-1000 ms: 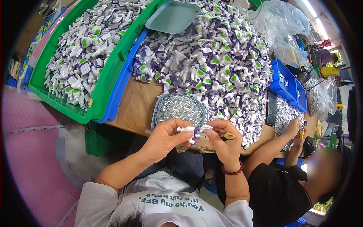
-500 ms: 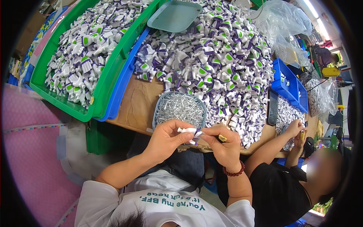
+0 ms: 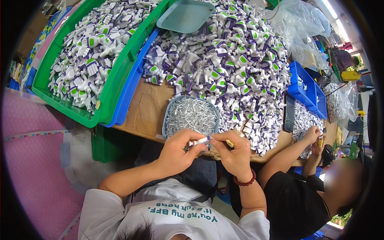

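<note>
Between the thumb and fingers of my left hand (image 3: 178,150) is a small white plastic toy part (image 3: 197,142) with a purple end, pointing right. My right hand (image 3: 232,150) is closed at that purple end, its thumb and forefinger pinched together. Something yellow (image 3: 229,143) shows at its curled fingers, but its kind I cannot make out. What the pinch holds is too small to tell. Just beyond both hands stands a grey-blue tub (image 3: 165,124) of thin silvery metal pins (image 3: 190,116).
A large heap of white, purple and green toy parts (image 3: 224,68) covers the table (image 3: 140,108). Left stands a green crate (image 3: 116,76) of similar parts against a blue one (image 3: 130,86). An empty grey tray (image 3: 186,16) lies behind. A co-worker (image 3: 296,200) works at right, near blue bins (image 3: 300,86).
The toy part has turned in my left fingers, so less of it shows. My right hand has shifted slightly left, and its dark piece beside the yellow one is now hidden.
</note>
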Demonstrator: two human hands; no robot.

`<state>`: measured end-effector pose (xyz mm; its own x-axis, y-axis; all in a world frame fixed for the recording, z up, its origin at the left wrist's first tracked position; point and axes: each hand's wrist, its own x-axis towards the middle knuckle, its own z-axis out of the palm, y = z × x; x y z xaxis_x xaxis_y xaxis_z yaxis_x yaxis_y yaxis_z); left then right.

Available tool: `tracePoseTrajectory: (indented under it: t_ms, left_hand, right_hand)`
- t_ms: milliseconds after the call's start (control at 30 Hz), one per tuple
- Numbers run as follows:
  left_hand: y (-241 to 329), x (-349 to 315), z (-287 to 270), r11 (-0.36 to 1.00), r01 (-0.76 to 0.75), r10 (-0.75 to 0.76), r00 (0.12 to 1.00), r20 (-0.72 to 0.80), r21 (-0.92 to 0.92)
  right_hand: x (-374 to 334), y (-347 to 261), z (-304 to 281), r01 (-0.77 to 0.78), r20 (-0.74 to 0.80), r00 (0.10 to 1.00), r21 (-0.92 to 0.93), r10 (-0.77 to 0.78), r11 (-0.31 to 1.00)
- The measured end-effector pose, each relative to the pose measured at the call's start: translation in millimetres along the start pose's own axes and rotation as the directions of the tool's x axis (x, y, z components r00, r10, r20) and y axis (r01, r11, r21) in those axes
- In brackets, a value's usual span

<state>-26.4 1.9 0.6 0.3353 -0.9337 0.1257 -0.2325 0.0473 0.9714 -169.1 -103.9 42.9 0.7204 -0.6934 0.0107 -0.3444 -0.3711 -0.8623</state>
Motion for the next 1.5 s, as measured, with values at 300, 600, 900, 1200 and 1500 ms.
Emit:
tracePoseTrajectory:
  t_ms: [300, 600, 900, 1200, 1500]
  left_hand:
    - [-2, 7, -17, 0.702, 0.571, -0.299, 0.778, 0.552, -0.426]
    - [-7, 7, -15, 0.645, 0.603, -0.305, 0.767, 0.565, -0.47]
    - [9, 7, -19, 0.834, 0.456, -0.266, 0.825, 0.499, -0.31]
    - [3, -6, -12, 0.844, 0.398, -0.209, 0.861, 0.465, -0.358]
    - [-1, -24, -10, 0.908, 0.292, -0.162, 0.906, 0.391, -0.301]
  right_hand:
    - [-4, 1, -14, 0.089, 0.113, 0.991, -0.118, -0.075, 0.989]
    - [-11, -2, -7, -0.012, 0.4, 0.916, 0.12, -0.037, 0.993]
    - [-14, 8, -2, -0.093, 0.405, 0.914, 0.293, -0.035, 0.952]
    - [-11, 19, 4, -0.121, 0.381, 0.924, 0.348, -0.022, 0.93]
    - [-5, 24, 7, -0.07, 0.432, 0.889, 0.456, -0.152, 0.887]
